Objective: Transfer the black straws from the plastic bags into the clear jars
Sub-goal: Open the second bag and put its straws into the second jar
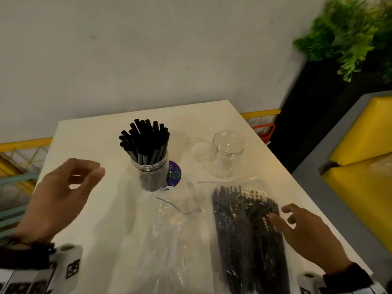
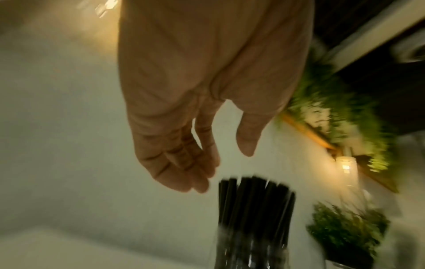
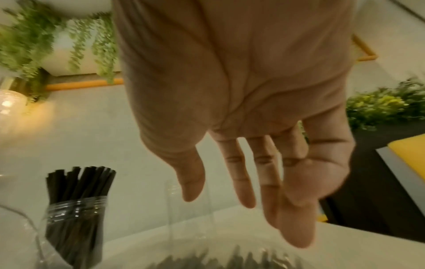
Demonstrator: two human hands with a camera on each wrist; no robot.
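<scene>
In the head view a white table (image 1: 89, 132) fills the lower middle of the frame, and at its centre stands a clear plastic jar (image 1: 151, 175) packed with upright black straws (image 1: 145, 137) that fan out above its rim. To the right of it, toward the table's far right edge, stands an empty clear jar (image 1: 226, 154), with what looks like a clear lid (image 1: 199, 151) lying just left of it, though its outline is faint. In the lower right, a clear plastic bag (image 1: 248, 234) still full of black straws lies flat on the table, its open end pointing toward the empty jar. Left of that, in the lower centre, lies an empty, crumpled clear bag (image 1: 167, 240). A round purple sticker (image 1: 175, 174) shows just behind the filled jar's right side. The left hand (image 1: 61, 198) hovers at centre left, apart from the filled jar, fingers loosely bent and holding nothing; the left wrist view confirms the relaxed fingers (image 2: 184, 163) above the straw tips. The right hand (image 1: 303, 234) is at the lower right, its fingers spread and relaxed, its fingertips at the right edge of the full bag; whether they actually touch the plastic cannot be told, and it grasps nothing. The right wrist view shows those fingers (image 3: 271, 172) nearly straight above the bag. A green plant (image 1: 350, 32) in a dark planter occupies the upper right, and yellow cushions (image 1: 367, 134) sit at the right edge.
</scene>
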